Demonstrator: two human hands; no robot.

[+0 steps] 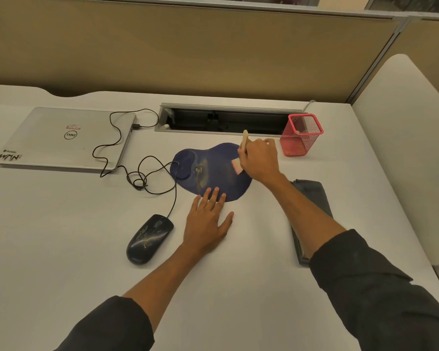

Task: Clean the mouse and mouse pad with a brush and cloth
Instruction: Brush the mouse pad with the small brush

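A dark blue mouse pad [213, 171] with a raised wrist rest lies in the middle of the white desk [61, 236]. My right hand [260, 160] grips a small brush [244, 144] with a wooden handle; its pale bristles touch the pad's right side. My left hand [208, 219] lies flat and open, fingertips pressing the pad's near edge. A black wired mouse [150, 239] sits off the pad, to the left of my left hand. A folded dark grey cloth [312, 196] lies on the desk to the right, partly under my right forearm.
A shut silver laptop [66, 140] lies at the far left, with the mouse's black cable [127, 168] looping from it. A red mesh pen holder [302, 135] stands right of the pad. An open cable slot [226, 120] runs along the back, before a beige partition.
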